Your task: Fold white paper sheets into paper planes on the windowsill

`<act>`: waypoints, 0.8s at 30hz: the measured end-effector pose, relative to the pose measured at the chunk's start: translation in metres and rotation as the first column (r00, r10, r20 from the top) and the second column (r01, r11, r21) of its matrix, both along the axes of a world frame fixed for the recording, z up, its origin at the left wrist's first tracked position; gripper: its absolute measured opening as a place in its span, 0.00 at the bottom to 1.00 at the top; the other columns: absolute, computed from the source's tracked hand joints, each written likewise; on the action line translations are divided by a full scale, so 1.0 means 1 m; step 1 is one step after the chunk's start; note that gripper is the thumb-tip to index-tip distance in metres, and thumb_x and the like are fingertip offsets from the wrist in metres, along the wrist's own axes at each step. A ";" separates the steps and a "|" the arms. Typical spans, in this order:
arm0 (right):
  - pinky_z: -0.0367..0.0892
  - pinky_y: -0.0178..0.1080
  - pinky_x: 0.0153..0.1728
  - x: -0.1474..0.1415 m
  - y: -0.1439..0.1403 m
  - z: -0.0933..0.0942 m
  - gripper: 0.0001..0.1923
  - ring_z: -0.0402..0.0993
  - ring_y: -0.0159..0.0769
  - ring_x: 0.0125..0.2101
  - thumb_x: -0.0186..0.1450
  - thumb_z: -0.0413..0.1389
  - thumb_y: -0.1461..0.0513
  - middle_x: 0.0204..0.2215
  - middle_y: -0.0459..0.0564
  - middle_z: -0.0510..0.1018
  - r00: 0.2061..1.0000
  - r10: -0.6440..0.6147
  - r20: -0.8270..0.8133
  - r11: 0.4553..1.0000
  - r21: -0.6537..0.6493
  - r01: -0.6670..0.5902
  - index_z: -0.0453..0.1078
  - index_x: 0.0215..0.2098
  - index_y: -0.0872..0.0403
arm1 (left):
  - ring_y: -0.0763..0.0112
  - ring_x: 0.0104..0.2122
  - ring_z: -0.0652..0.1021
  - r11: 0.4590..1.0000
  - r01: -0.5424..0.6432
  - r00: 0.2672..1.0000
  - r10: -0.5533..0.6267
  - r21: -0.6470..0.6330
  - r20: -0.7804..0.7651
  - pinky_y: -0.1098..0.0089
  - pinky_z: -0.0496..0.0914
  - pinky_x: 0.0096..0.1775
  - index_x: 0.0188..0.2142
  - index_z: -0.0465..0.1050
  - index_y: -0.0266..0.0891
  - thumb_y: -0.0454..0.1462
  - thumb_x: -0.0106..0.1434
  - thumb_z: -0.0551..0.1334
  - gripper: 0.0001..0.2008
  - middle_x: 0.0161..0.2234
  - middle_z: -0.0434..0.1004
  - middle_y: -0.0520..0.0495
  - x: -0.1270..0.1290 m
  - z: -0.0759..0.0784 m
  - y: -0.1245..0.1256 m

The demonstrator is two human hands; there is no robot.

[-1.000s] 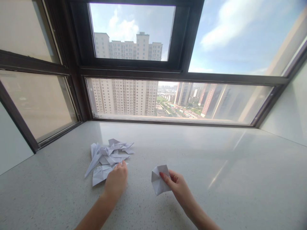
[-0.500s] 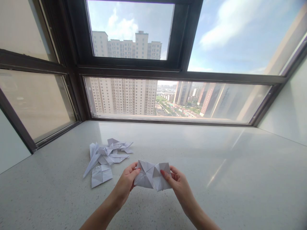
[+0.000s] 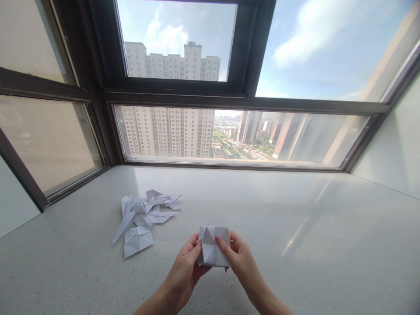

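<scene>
On the pale speckled windowsill counter, close to its near edge and in front of the dark-framed window, both hands meet around one folded white paper piece. The left hand pinches the piece's left side between thumb and fingertips, and the right hand pinches its right side, thumb laid across the front face; the paper is held just above the stone, creased into triangular panels, its top edge level and its lower edge partly hidden by the fingers. To the left, well apart from the hands, lies a loose pile of folded paper shapes, long pointed forms heaped over one another, and just beside the pile's near side rests a flatter folded paper square with crossing creases. Judging from how things lie, several shapes look already finished and set aside, while the piece in hand seems only partway folded, compact and square rather than pointed like those in the heap; how many folds remain cannot be told. No brand, label or writing can be read anywhere: the paper is blank and the distant apartment towers beyond the glass show no legible signs.
</scene>
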State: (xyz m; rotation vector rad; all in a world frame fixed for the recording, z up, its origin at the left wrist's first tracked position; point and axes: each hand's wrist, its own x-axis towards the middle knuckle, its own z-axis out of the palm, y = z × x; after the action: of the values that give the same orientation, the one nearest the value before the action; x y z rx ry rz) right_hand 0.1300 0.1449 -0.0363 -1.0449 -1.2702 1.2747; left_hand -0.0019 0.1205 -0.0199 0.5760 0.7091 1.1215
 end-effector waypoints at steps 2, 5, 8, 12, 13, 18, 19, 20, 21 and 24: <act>0.53 0.27 0.12 0.001 0.000 0.000 0.18 0.59 0.24 0.16 0.53 0.56 0.50 0.16 0.41 0.65 0.999 -0.006 0.038 1.000 0.026 0.005 0.62 0.23 0.57 | 0.74 0.31 0.71 1.000 -0.009 1.000 0.009 -0.002 0.027 0.72 0.66 0.38 0.43 0.68 0.37 0.34 0.56 0.58 0.14 0.35 0.72 0.46 0.002 -0.001 -0.001; 0.52 0.27 0.12 0.002 0.001 0.001 0.19 0.58 0.25 0.16 0.53 0.55 0.49 0.17 0.42 0.65 0.997 0.004 0.079 1.000 0.016 -0.005 0.64 0.25 0.58 | 0.74 0.32 0.71 1.000 -0.022 0.999 0.022 -0.007 0.043 0.71 0.66 0.39 0.42 0.69 0.36 0.34 0.56 0.57 0.13 0.36 0.72 0.46 0.002 -0.003 -0.002; 0.52 0.28 0.11 0.004 0.001 0.004 0.21 0.57 0.24 0.15 0.54 0.54 0.47 0.17 0.42 0.65 0.998 0.007 0.068 1.000 -0.003 -0.007 0.66 0.29 0.59 | 0.74 0.32 0.71 0.998 -0.064 0.998 0.064 -0.008 0.029 0.70 0.67 0.39 0.40 0.69 0.36 0.35 0.56 0.57 0.12 0.36 0.72 0.46 0.002 -0.004 0.000; 0.52 0.28 0.12 0.004 0.001 0.007 0.23 0.56 0.25 0.14 0.53 0.53 0.46 0.15 0.42 0.65 0.999 -0.012 0.038 1.000 -0.007 0.012 0.67 0.29 0.58 | 0.72 0.34 0.72 0.995 -0.099 0.995 0.099 -0.002 0.032 0.70 0.67 0.40 0.41 0.68 0.37 0.35 0.56 0.58 0.12 0.38 0.72 0.46 0.003 -0.005 0.001; 0.52 0.29 0.12 0.003 0.000 0.007 0.23 0.57 0.25 0.14 0.52 0.54 0.46 0.16 0.42 0.66 0.999 -0.009 0.040 1.000 -0.011 0.009 0.67 0.29 0.58 | 0.72 0.34 0.72 0.995 -0.102 0.994 0.102 0.001 0.033 0.70 0.67 0.39 0.41 0.68 0.38 0.36 0.56 0.58 0.13 0.38 0.72 0.46 0.003 -0.005 0.001; 0.51 0.29 0.12 0.000 -0.002 0.003 0.22 0.58 0.26 0.15 0.52 0.54 0.47 0.16 0.43 0.67 0.995 0.023 0.102 1.000 -0.018 -0.021 0.67 0.28 0.59 | 0.74 0.32 0.71 0.996 -0.084 0.996 0.084 0.012 0.018 0.72 0.67 0.36 0.42 0.67 0.39 0.39 0.56 0.59 0.14 0.38 0.72 0.47 0.005 -0.006 -0.003; 0.51 0.29 0.12 0.000 -0.002 0.002 0.22 0.57 0.26 0.15 0.53 0.54 0.47 0.16 0.43 0.67 0.992 0.027 0.121 1.000 -0.019 -0.024 0.67 0.27 0.59 | 0.73 0.32 0.72 0.997 -0.073 0.997 0.072 0.018 0.022 0.72 0.67 0.36 0.42 0.68 0.38 0.40 0.56 0.59 0.14 0.37 0.72 0.46 0.004 -0.006 -0.004; 0.51 0.29 0.12 -0.001 -0.002 0.001 0.21 0.58 0.26 0.15 0.53 0.54 0.47 0.16 0.43 0.66 0.990 0.028 0.140 1.000 -0.018 -0.026 0.67 0.27 0.59 | 0.72 0.33 0.72 0.998 -0.058 0.998 0.057 0.028 0.030 0.71 0.67 0.36 0.41 0.68 0.38 0.41 0.56 0.58 0.14 0.37 0.73 0.45 0.004 -0.006 -0.004; 0.52 0.29 0.12 0.000 -0.002 0.000 0.21 0.58 0.26 0.15 0.54 0.53 0.47 0.17 0.43 0.66 0.987 0.029 0.157 1.000 -0.014 -0.027 0.67 0.28 0.59 | 0.70 0.34 0.72 0.998 -0.042 0.998 0.040 0.044 0.042 0.71 0.67 0.37 0.41 0.69 0.37 0.43 0.57 0.58 0.15 0.37 0.73 0.44 0.004 -0.005 -0.005; 0.53 0.30 0.14 0.000 -0.002 -0.001 0.20 0.60 0.28 0.17 0.55 0.52 0.48 0.18 0.44 0.67 0.983 0.012 0.184 1.000 0.021 -0.016 0.67 0.28 0.58 | 0.67 0.37 0.72 0.994 0.017 0.998 -0.024 0.108 0.059 0.69 0.66 0.40 0.42 0.69 0.35 0.45 0.58 0.55 0.18 0.38 0.73 0.42 0.005 -0.004 -0.005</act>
State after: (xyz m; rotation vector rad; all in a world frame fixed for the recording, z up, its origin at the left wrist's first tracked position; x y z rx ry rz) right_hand 0.1297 0.1426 -0.0375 -1.1610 -1.4294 1.1931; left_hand 0.0029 0.1151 -0.0239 0.6363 0.5922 1.1580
